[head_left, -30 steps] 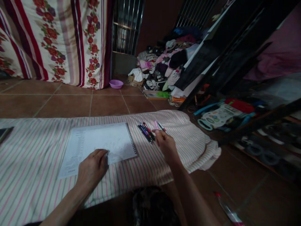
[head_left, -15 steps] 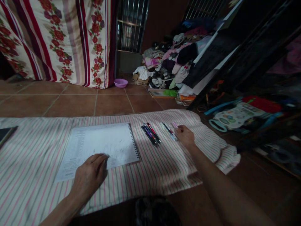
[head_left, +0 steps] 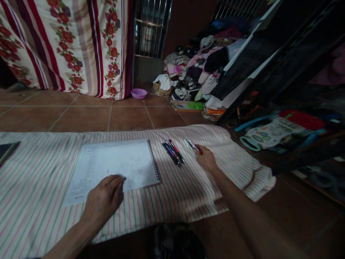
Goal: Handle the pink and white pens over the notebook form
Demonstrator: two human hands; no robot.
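Observation:
A spiral-bound sketch pad [head_left: 118, 163] lies on a pink-striped cloth [head_left: 40, 201] spread over the floor. My left hand [head_left: 104, 199] rests on the pad's near edge, fingers loosely curled, holding nothing that I can see. A bunch of pens [head_left: 173, 151] lies just right of the pad. My right hand [head_left: 206, 158] reaches further right, its fingers closed around a couple of pens [head_left: 191, 144] that stick out past the fingertips.
Brown floor tiles [head_left: 126, 117] lie beyond the cloth. A flowered mattress [head_left: 67, 46] leans at the back left, a purple bowl [head_left: 139, 93] beside it. A clothes pile [head_left: 194, 72], a dark shelf frame [head_left: 269, 61] and toys [head_left: 265, 135] crowd the right. A dark flat object [head_left: 7, 149] lies far left.
My right hand went from beside the pen bunch out to the right, then came slightly back, closing on the separate pens. My left hand stayed on the pad.

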